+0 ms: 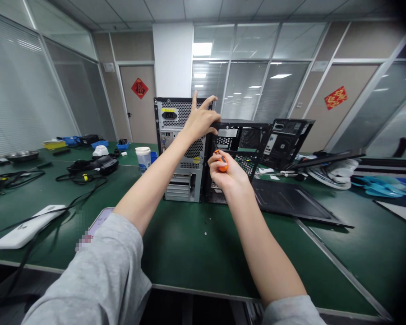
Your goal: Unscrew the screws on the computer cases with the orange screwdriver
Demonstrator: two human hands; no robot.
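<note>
A computer case [179, 167] stands upright with its rear panel toward me, showing a power socket, ports and slot covers. Beside it on the right is a second, black case frame [235, 124] with a perforated panel. My left hand [200, 118] is at the upper right edge of the first case, fingers spread, some pointing up and others reaching over the seam between the two cases. My right hand [228, 169] is closed around the orange-and-black handle of a screwdriver [223, 163]. Its shaft points up toward that same seam; the tip is hard to make out.
Small screws [205, 233] lie on the green table [189, 257]. A black side panel [291, 203] lies flat on the right, before another computer case [284, 142]. To the left are a white-lidded tub [143, 158], a phone [99, 221], a white device [29, 228] and black cables [84, 198].
</note>
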